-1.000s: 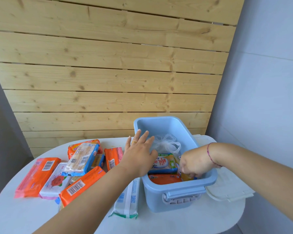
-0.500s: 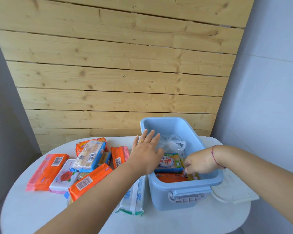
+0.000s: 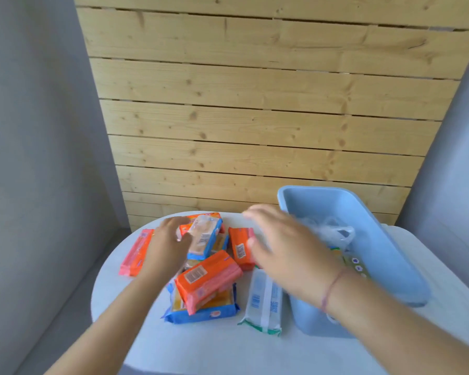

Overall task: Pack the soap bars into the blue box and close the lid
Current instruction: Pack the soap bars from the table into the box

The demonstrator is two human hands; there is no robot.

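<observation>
The open blue box (image 3: pixel 377 239) stands at the right of the round white table (image 3: pixel 201 347), with a clear plastic bag (image 3: pixel 328 231) and soap packs inside. Several wrapped soap bars lie in a pile to its left: an orange one (image 3: pixel 209 277) on top, a blue-edged one (image 3: pixel 203 236) behind, another orange one (image 3: pixel 240 247), a white one (image 3: pixel 263 301) beside the box. My left hand (image 3: pixel 168 244) rests on the pile against the blue-edged bar, fingers apart. My right hand (image 3: pixel 279 247), blurred, hovers open over the pile, holding nothing.
A pink-orange soap pack (image 3: pixel 136 253) lies alone at the table's left edge. A blue-wrapped pack (image 3: pixel 201 312) sits under the orange bar. A wooden slat wall (image 3: pixel 255 117) stands close behind the table, with grey walls on both sides.
My right hand has come out of the box and swung left over the pile. My left hand has moved left from the box rim onto the soap pile. The view has turned left.
</observation>
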